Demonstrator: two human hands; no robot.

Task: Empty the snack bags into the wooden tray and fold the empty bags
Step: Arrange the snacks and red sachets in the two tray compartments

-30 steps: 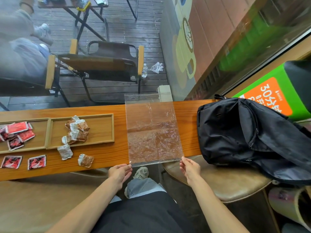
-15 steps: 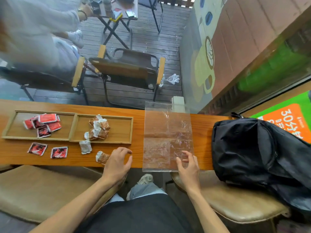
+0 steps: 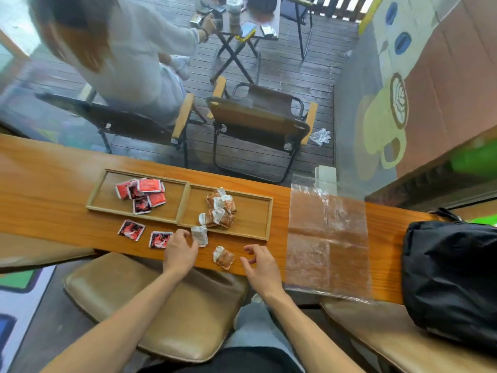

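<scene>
A two-part wooden tray lies on the wooden counter. Its left part holds several red snack packets, its right part several brown-and-white packets. Two red packets lie on the counter in front of the tray. My left hand touches a white packet at the tray's front rim. My right hand hovers open just right of a brown packet near the counter's edge. A flat empty clear plastic bag lies to the right.
A black backpack rests at the right on the counter end and a padded stool. A tan stool stands below the counter. Beyond the glass, a person sits on a folding chair, and an empty chair is beside them.
Both hands let go of the clear bag, which now lies flat, and moved left to the loose packets in front of the tray. The view swung left too.
</scene>
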